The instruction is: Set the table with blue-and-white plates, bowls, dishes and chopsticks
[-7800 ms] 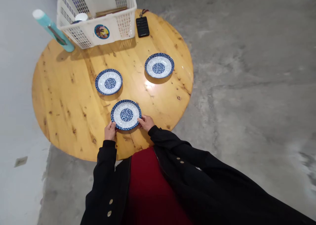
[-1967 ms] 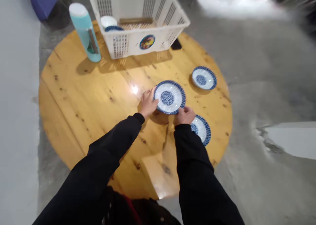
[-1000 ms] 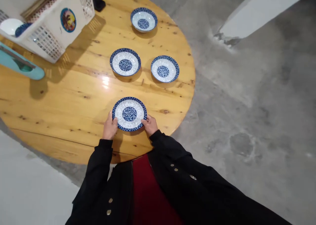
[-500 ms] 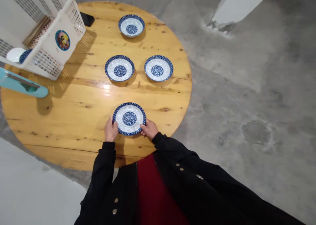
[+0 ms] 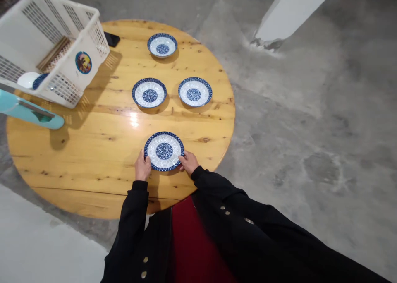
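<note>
Between my two hands is a blue-and-white patterned plate point(image 5: 164, 151), near the front edge of the round wooden table point(image 5: 102, 163). My left hand point(image 5: 143, 167) grips its left rim, thumb on top. On the right rim, my right hand point(image 5: 188, 162) pinches it the same way; the fingers underneath are partly hidden. Beyond it lie three more plates of the same pattern: a middle-left plate point(image 5: 149, 93), a middle-right plate point(image 5: 195, 92) and a far plate point(image 5: 162, 45).
A white plastic basket point(image 5: 70, 74) stands at the table's left, holding a white bowl point(image 5: 27, 80) and wooden sticks point(image 5: 53, 56). A black phone point(image 5: 111, 39) lies behind it. A turquoise holder point(image 5: 34, 109) juts in from the left. A white post point(image 5: 288, 16) meets the grey floor at upper right.
The camera view has shifted, so the table and far plates sit slightly lower in the picture. Both hands keep hold of the near plate, which has barely moved.
</note>
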Available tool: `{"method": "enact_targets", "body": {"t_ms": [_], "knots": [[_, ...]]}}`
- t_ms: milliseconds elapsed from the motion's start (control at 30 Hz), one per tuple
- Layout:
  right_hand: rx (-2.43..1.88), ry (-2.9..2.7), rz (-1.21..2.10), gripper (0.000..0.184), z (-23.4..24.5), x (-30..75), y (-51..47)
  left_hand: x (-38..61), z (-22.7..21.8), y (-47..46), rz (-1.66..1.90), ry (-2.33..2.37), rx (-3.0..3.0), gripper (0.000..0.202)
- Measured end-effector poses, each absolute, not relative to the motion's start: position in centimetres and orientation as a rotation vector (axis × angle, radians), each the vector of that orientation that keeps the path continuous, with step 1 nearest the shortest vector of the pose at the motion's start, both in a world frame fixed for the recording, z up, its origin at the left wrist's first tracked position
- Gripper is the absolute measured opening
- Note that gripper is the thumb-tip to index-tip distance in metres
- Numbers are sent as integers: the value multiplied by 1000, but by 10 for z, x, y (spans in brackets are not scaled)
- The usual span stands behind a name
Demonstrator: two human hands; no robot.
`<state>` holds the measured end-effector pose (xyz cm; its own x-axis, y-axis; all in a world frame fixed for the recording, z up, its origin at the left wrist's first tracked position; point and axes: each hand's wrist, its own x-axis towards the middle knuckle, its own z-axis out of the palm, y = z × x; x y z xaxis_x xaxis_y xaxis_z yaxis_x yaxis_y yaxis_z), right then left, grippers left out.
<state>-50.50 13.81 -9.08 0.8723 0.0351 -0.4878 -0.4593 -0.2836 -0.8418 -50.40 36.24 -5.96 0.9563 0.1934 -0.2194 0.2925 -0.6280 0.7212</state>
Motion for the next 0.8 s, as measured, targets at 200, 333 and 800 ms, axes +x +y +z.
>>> {"method": "enact_targets", "body": {"t_ms": [200, 333, 800], "knots": [[-1812, 309, 486, 19, -90, -506, 139, -503, -58, 364, -149, 351, 2259, 59], [-1807, 314, 489, 20, -89, -507, 141, -504, -59, 365, -142, 338, 2251, 59], [-1633, 391, 458, 31, -90, -515, 134, -512, -70, 365, -146, 378, 2167, 59]]}}
